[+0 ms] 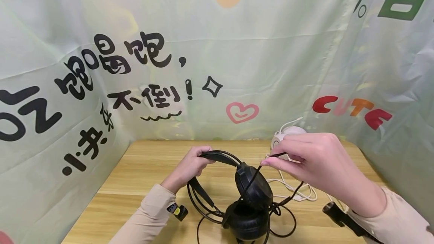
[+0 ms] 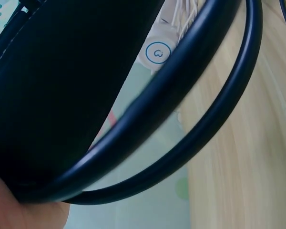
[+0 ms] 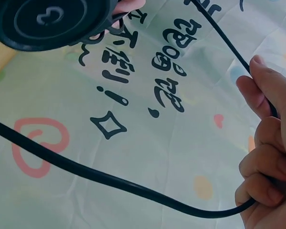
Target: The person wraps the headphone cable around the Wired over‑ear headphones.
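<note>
Black over-ear headphones (image 1: 252, 185) are held up over the table, tilted, with both ear cups toward the right. My left hand (image 1: 191, 166) grips them by the middle of the headband (image 1: 220, 157); in the left wrist view the padded band (image 2: 62, 86) and its thin outer rods fill much of the frame. To the right, my right hand (image 1: 312, 157) pinches the black cable (image 1: 256, 172) between thumb and forefinger. The right wrist view shows the other fingers (image 3: 264, 162) curled round the same cable, which hangs in a loop. More cable is bunched beside the lower ear cup (image 1: 245, 221).
A white round device (image 1: 276, 140) with white cords (image 1: 288, 185) lies on the wooden table (image 1: 142, 183) behind my right hand. A printed cloth (image 1: 190, 10) hangs along the back and sides of the table.
</note>
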### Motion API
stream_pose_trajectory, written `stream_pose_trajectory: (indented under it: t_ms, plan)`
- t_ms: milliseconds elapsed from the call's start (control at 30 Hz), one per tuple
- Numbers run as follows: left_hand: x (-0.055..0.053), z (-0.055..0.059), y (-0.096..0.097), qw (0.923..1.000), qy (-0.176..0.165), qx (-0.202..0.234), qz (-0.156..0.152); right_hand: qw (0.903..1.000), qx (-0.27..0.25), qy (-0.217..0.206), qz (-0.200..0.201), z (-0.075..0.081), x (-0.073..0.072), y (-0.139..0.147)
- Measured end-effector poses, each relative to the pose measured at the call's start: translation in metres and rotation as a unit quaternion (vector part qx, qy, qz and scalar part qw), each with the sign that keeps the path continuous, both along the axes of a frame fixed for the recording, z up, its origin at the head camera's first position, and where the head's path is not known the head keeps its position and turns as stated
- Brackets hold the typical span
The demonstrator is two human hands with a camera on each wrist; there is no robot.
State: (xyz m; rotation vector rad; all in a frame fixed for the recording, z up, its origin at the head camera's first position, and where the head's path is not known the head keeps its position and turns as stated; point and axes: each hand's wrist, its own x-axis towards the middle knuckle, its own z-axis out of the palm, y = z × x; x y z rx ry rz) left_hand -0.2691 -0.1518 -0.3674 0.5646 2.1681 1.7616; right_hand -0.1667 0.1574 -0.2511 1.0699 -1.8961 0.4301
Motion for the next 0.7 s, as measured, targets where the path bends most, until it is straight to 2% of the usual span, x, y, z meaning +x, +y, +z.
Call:
stream_pose_trajectory:
  t_ms: [333,700]
  plan:
    - [0.004,0.002,0.002,0.9994,0.007,-0.002,-0.034,0.9999,-0.003,-0.011,0.004,0.000,-0.010,0.000]
    - [0.006,0.003,0.005,0.9978,0.004,-0.002,-0.066,0.9990,-0.006,-0.043,-0.010,0.000,-0.019,0.003]
